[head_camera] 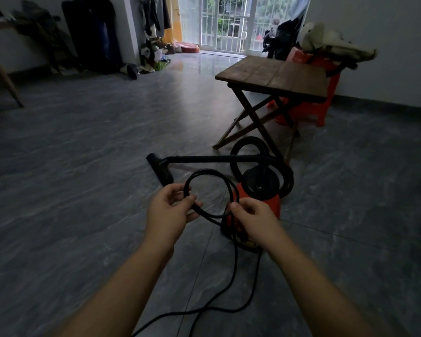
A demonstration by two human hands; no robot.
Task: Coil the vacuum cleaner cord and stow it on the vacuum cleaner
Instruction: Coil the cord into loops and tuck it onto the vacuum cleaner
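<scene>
A red vacuum cleaner with a black lid stands on the floor just beyond my hands. Its black hose loops behind it, and the wand with its floor nozzle lies to the left. My left hand pinches a small coil of the black cord held up in front of me. My right hand grips the cord where it leaves the coil. From there the cord hangs down and trails over the floor toward me.
A wooden folding table stands right behind the vacuum, with red plastic stools under and behind it. Clothes and clutter line the far left wall. A glass door is at the back. Grey tiled floor stretches to the left.
</scene>
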